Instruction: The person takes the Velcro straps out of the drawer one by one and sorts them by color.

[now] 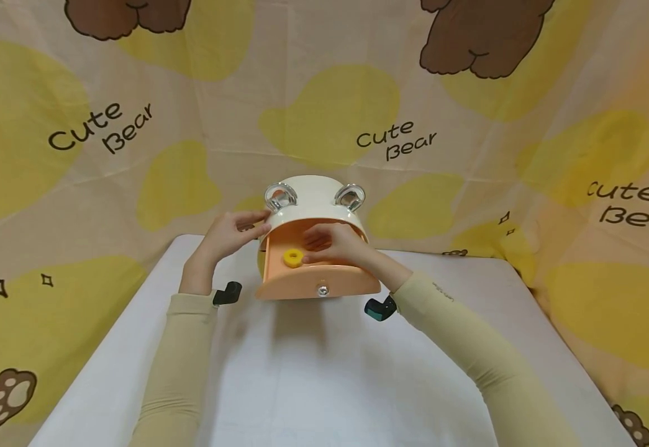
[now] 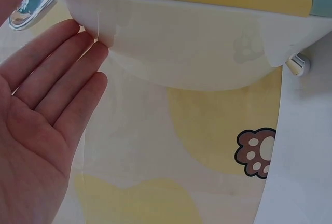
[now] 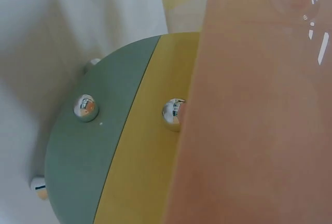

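Observation:
A small white cabinet (image 1: 313, 197) with two silver ear-like loops on top stands at the back of the table. Its orange top drawer (image 1: 318, 280) is pulled out. Inside lies a yellow ring (image 1: 293, 258) with a hole in its middle. My right hand (image 1: 338, 242) reaches into the drawer, thumb tip right beside the ring, fingers loosely bent farther back. In the left wrist view, the fairly straight fingers of my left hand (image 2: 49, 94) touch the cabinet's white side (image 2: 181, 42). The right wrist view shows the orange drawer front (image 3: 259, 105), with my right hand hidden behind it.
Below the orange drawer are a yellow drawer front (image 3: 135, 162) and a green one (image 3: 88, 146), with silver knobs. Small feet hold the cabinet on the white table (image 1: 324, 372). A bear-patterned cloth (image 1: 324, 118) hangs close behind.

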Motion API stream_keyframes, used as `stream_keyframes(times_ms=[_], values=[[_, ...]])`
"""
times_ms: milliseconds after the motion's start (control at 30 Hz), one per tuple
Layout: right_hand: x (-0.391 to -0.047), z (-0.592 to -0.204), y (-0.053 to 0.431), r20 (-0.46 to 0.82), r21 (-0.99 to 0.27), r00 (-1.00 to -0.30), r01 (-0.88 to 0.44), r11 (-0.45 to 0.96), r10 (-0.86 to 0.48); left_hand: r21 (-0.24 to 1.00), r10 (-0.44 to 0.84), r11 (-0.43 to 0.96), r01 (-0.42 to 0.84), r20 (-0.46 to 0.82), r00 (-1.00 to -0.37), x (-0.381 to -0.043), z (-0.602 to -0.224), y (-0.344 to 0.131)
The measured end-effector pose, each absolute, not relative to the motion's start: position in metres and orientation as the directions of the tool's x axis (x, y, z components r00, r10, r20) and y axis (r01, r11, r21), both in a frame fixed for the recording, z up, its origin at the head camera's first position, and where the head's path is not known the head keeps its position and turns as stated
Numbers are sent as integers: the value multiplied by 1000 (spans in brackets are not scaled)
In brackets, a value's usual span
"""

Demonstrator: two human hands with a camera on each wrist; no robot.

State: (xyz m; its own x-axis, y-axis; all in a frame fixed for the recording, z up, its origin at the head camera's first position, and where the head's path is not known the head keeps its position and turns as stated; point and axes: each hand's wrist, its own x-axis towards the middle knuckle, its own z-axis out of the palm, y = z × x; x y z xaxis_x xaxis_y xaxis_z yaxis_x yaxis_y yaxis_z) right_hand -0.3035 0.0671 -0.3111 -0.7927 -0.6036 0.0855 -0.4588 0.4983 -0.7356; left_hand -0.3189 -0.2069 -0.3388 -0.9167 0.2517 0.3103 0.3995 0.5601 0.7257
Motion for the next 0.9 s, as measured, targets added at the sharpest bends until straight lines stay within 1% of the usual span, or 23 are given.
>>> stream_keyframes(times_ms=[200, 433, 600, 900], values=[[-307, -314, 63, 77, -744, -777, -462, 483, -625, 726, 244, 563, 396, 311, -918, -319, -339, -207], [-310, -316, 61, 74, -764, -730, -479, 432, -679, 731, 242, 556, 395, 312, -919, -318, -338, -206], [-311, -317, 60, 57, -743, -701, -506, 439, -711, 736, 250, 547, 399, 311, -917, -317, -338, -206], [-314, -319, 58, 33, -720, -693, -516, 464, -720, 736, 251, 545, 402, 314, -916, -315, -337, -208]])
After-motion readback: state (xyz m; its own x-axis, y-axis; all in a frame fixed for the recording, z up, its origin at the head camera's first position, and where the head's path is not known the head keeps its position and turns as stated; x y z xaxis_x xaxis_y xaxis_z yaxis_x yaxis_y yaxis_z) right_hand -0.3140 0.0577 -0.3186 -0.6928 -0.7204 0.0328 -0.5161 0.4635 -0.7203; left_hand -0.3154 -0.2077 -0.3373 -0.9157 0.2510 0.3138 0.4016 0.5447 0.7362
